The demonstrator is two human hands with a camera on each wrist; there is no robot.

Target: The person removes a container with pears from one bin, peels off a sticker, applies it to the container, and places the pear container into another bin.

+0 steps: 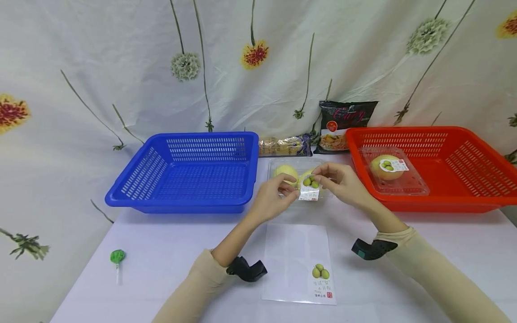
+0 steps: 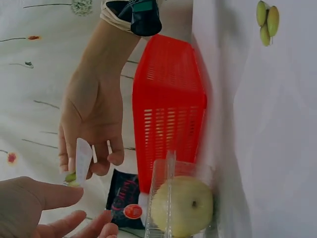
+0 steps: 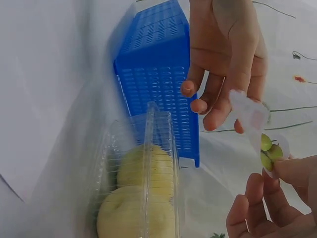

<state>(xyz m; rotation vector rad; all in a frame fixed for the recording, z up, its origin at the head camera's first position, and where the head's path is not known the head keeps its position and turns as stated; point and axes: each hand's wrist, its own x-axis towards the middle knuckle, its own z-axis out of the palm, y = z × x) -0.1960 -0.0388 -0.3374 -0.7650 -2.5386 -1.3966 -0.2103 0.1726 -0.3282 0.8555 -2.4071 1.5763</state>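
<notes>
Both hands, L (image 1: 271, 199) & R (image 1: 341, 183), pinch small white fruit-print sticker (image 1: 309, 189) above clear plastic clamshell w/ yellow pears (image 1: 285, 172); sticker to be kept taut, laid flat.

White fruit-print sticker (image 1: 309, 189) upright above clear pear-filled clamshell box (image 1: 296, 172).

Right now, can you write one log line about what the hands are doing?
left hand: pinches fruit sticker | right hand: pinches same sticker | below: clear clamshell with yellow fruit | blue basket left, red basket right
</notes>
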